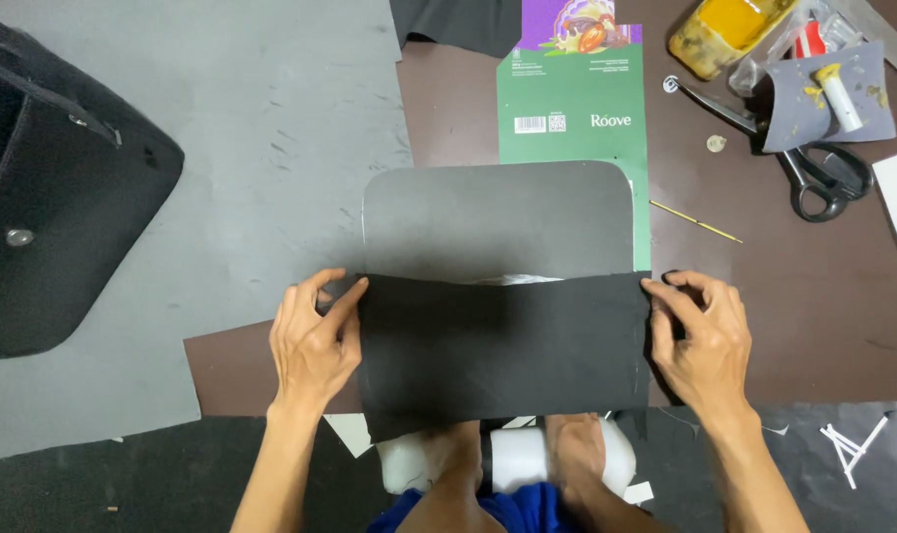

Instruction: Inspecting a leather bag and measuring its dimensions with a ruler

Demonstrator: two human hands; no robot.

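Left hand [315, 341] and right hand [700, 341] each pinched an upper corner of black fabric piece [503, 350], laid over grey rounded panel [498, 219] on brown board [823, 296].

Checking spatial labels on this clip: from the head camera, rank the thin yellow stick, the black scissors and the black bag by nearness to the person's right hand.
From the right hand, which grips the black cloth's right edge:
1. Thin yellow stick, just above the hand on the brown sheet.
2. Black scissors, farther up and right.
3. Black bag, at the far left edge.
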